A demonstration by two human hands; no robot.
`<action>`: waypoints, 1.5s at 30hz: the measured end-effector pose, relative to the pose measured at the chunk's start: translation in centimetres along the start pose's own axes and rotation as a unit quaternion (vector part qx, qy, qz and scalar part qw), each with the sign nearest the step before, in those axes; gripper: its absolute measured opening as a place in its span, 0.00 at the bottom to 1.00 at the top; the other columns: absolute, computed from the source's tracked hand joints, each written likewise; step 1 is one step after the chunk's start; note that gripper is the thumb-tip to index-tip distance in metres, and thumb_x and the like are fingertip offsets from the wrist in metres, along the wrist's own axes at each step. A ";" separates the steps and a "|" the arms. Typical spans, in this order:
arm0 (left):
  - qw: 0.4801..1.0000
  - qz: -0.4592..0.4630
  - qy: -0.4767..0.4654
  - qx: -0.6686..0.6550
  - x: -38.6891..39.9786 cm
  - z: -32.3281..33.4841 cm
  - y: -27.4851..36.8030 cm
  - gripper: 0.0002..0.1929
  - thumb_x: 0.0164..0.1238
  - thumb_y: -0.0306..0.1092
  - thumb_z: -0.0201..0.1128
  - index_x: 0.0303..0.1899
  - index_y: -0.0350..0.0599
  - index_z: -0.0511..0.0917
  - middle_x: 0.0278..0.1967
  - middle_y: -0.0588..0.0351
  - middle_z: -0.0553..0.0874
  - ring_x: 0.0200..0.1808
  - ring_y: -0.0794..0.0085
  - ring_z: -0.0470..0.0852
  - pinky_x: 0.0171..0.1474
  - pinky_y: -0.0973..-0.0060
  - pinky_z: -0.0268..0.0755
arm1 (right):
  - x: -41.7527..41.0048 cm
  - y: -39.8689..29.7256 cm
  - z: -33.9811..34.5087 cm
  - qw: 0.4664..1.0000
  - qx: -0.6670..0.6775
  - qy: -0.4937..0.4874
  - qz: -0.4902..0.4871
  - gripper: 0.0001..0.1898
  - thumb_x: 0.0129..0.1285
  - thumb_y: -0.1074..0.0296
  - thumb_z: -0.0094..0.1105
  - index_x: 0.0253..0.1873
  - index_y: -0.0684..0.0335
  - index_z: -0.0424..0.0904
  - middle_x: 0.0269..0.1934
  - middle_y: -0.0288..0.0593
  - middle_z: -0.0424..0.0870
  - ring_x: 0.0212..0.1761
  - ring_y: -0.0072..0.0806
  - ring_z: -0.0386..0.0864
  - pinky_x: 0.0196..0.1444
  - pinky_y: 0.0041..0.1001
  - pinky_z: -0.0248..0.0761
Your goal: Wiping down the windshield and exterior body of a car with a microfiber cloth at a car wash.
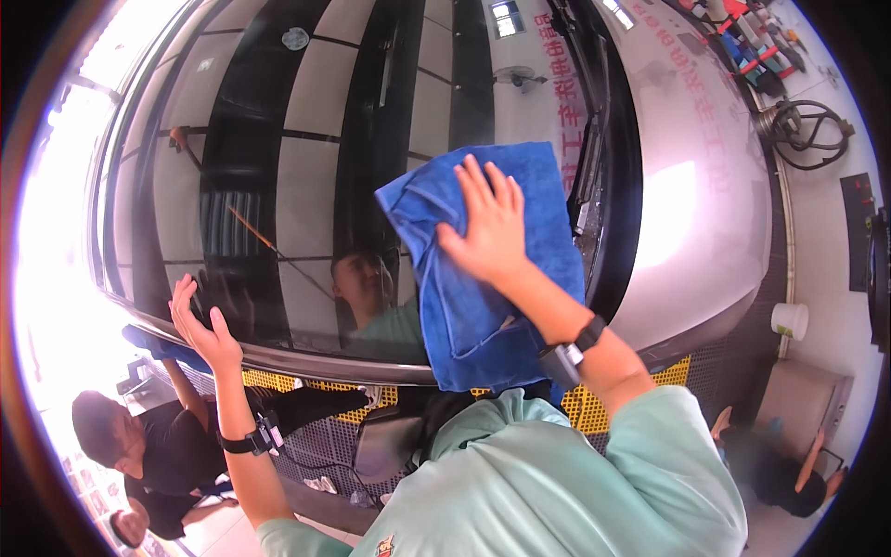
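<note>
My right hand (487,233) lies flat with spread fingers on a blue microfibre cloth (550,230). The cloth is partly folded and creased, and it covers the near part of a car's dark windshield (313,209). Its near end hangs over the windshield's side edge towards my shirt. Apart from the cloth, my left hand (207,334) is raised by the side edge of the glass, holding nothing, fingers extended. Whether it touches the car I cannot tell. Right of the cloth are a black wiper arm (589,163) and the silver hood (710,230).
A co-worker in black (174,435) bends at the car's left side, an arm by a blue cloth (170,350). Another person (786,480) is at lower right. A coiled hose (807,136) and white bucket (790,322) are along the wall. Yellow floor grating (592,411) lies below.
</note>
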State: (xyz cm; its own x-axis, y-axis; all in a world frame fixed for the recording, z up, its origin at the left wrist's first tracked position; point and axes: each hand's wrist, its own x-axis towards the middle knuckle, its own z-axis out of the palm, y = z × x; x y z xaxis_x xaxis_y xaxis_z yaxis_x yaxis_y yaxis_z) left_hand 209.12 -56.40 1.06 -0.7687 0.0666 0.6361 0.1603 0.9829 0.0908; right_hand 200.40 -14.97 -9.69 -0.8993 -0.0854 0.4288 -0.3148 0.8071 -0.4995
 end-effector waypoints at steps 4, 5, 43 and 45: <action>1.000 0.000 -0.015 0.021 -0.4 -0.6 -0.6 0.23 0.70 0.40 0.54 0.62 0.38 0.73 0.65 0.45 0.78 0.72 0.49 0.70 0.78 0.47 0.46 | -0.8 -5.2 -0.1 0.984 0.129 -0.094 -0.079 0.44 0.55 0.43 0.63 0.73 0.64 0.69 0.77 0.54 0.63 0.80 0.55 0.57 0.80 0.54 0.44; 1.000 -0.001 -0.018 0.017 -0.5 -0.7 -0.7 0.23 0.71 0.42 0.53 0.61 0.38 0.73 0.65 0.44 0.78 0.72 0.48 0.70 0.78 0.46 0.46 | 0.3 -4.3 0.0 0.984 0.130 -0.088 -0.084 0.44 0.55 0.43 0.63 0.73 0.64 0.69 0.77 0.54 0.63 0.80 0.55 0.57 0.80 0.54 0.44; 0.978 -0.049 0.159 -0.125 -3.5 -1.0 -0.8 0.26 0.62 0.51 0.62 0.54 0.43 0.70 0.57 0.39 0.79 0.62 0.42 0.76 0.66 0.44 0.63 | 11.7 -15.6 3.0 0.878 0.125 -0.263 -0.379 0.51 0.47 0.44 0.71 0.76 0.60 0.64 0.79 0.54 0.58 0.81 0.54 0.54 0.81 0.54 0.41; 0.971 -0.055 0.181 -0.149 -3.4 -0.5 -0.6 0.27 0.62 0.52 0.62 0.55 0.43 0.70 0.58 0.38 0.78 0.62 0.41 0.75 0.66 0.44 0.63 | 4.0 -8.0 0.1 0.833 0.091 -0.358 -0.412 0.50 0.40 0.39 0.74 0.73 0.52 0.72 0.76 0.51 0.66 0.79 0.52 0.61 0.78 0.57 0.47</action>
State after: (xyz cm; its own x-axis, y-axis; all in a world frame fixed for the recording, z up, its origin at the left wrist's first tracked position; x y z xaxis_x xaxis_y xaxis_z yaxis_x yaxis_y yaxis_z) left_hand 211.98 -57.27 -0.81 -0.5328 -0.1537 0.8321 0.3020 0.8841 0.3566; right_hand 199.33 -21.84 -4.02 -0.2860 -0.9456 0.1551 -0.8967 0.2070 -0.3914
